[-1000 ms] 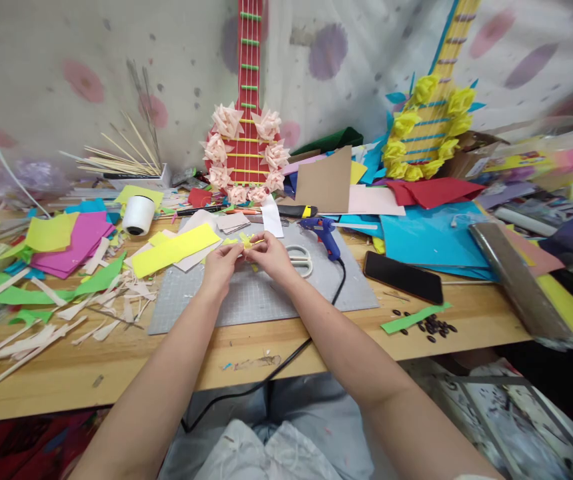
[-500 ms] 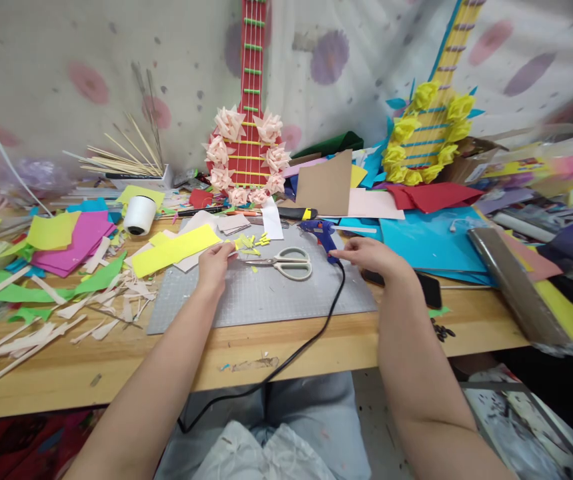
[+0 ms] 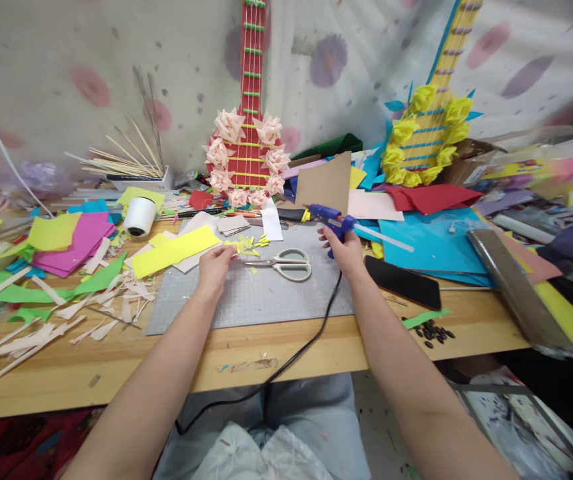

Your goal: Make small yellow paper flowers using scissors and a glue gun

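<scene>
My right hand (image 3: 347,252) is wrapped round the handle of a blue hot glue gun (image 3: 330,219), raised above the right part of the grey cutting mat (image 3: 261,303). A pale glue stick (image 3: 389,239) juts from the gun's back, and its black cord (image 3: 306,347) runs down over the table edge. On the left of the mat my left hand (image 3: 215,267) is closed in a pinch, with a small yellow paper piece showing at its fingertips. Scissors with light handles (image 3: 293,265) lie beside those fingers. Just behind are several small yellow paper bits (image 3: 252,244).
A yellow paper strip (image 3: 176,252) and cream scraps (image 3: 131,290) lie to the left. A black phone (image 3: 403,281) and small dark beads (image 3: 431,331) are at right. Behind stand a red paper guitar (image 3: 247,157) with pink flowers and a yellow one (image 3: 423,137).
My right hand has closed round the glue gun and lifted it off the mat, its nozzle pointing left. The phone and beads are now uncovered. My left hand has stayed nearly still.
</scene>
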`<action>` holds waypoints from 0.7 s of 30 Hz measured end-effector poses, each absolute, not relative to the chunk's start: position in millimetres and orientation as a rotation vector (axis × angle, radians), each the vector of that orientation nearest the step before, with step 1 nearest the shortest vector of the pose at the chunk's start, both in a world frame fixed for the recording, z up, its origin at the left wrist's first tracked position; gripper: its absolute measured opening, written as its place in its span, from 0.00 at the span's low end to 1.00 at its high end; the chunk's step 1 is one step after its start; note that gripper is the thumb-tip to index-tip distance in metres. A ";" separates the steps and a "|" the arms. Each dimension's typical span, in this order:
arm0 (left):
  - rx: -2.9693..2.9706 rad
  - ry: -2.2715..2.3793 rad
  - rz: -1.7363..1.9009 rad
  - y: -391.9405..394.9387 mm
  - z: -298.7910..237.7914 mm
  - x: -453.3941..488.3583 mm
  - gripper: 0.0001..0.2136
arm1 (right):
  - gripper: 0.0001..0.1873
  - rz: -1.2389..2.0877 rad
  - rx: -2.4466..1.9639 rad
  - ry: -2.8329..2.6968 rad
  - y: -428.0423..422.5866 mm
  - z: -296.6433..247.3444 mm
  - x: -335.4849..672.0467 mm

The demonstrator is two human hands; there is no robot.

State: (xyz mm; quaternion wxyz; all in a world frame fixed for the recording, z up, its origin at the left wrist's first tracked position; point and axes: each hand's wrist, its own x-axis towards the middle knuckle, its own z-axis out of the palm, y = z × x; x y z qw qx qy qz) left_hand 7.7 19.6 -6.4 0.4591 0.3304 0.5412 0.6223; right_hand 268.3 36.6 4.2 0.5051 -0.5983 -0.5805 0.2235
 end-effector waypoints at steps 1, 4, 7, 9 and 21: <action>0.827 1.348 1.533 20.6 -8.6 8.0 0.09 | 0.23 0.596 -1.359 -1.347 32.6 8.1 263.0; 0.909 1.418 1.510 22.5 -15.1 8.3 0.10 | 0.22 0.745 -1.317 -1.349 20.2 16.1 239.1; 0.984 1.472 1.493 22.1 -18.8 8.3 0.11 | 0.22 0.821 -1.389 -1.527 11.2 15.1 213.2; 1.016 1.482 1.496 21.1 -19.2 8.6 0.12 | 0.22 0.773 -1.384 -1.667 8.1 11.9 201.1; 1.006 1.477 1.504 21.2 -19.6 9.2 0.12 | 0.21 0.513 -1.405 -1.939 4.1 10.7 192.6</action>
